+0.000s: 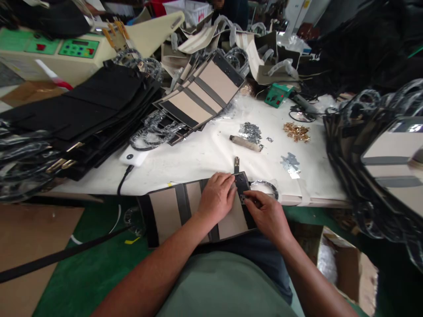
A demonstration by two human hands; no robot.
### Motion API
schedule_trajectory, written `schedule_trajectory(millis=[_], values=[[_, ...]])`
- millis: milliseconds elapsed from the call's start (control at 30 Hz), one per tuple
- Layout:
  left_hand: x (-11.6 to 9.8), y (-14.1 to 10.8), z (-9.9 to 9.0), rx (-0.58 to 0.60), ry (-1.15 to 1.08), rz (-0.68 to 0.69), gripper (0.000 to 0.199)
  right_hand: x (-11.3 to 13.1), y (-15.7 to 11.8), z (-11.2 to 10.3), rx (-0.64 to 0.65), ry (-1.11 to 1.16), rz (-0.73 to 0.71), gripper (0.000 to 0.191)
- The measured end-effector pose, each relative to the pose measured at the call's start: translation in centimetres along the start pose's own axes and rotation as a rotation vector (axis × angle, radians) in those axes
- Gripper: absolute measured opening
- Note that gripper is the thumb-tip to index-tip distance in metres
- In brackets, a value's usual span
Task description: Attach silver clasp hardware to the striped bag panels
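A bag panel (165, 213), beige with dark cross bands and a black end strip (243, 187), lies over the table's front edge and my lap. My left hand (216, 198) rests on it, fingers lying beside the black strip. With thumb and fingers pinched, my right hand (269, 215) holds a small metal plate (243, 199) against that strip. A plastic-wrapped handle (266, 184) loops out beyond the right end. Just past the panel's far edge, a short black tab with gold-coloured metal (237, 164) sticks up.
Several metal plates (250, 132), gold-coloured fasteners (296, 132) and a wrapped rod-like tool (246, 143) lie on the white table (198, 160). Stacked black bag pieces (82, 105) stand left, beige panels (211, 88) behind, more panels (386, 149) right. A cable (122, 185) hangs over the edge.
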State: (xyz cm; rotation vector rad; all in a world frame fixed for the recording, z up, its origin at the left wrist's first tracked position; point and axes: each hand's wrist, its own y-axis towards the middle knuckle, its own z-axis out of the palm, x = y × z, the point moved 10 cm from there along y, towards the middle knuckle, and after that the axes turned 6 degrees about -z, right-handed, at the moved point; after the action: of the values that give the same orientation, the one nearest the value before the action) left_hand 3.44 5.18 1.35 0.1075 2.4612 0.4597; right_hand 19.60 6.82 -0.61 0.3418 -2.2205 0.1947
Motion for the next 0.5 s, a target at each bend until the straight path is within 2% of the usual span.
schedule_trajectory(millis=[200, 500], values=[[0.0, -0.1, -0.1, 0.001, -0.003, 0.006, 0.03, 0.4, 0.7, 0.3, 0.07, -0.138, -0.037, 0.026], [0.1, -0.2, 0.0, 0.007, 0.006, 0.001, 0.03, -0.6, 0.2, 0.1, 0.087, -0.137, 0.083, 0.03]])
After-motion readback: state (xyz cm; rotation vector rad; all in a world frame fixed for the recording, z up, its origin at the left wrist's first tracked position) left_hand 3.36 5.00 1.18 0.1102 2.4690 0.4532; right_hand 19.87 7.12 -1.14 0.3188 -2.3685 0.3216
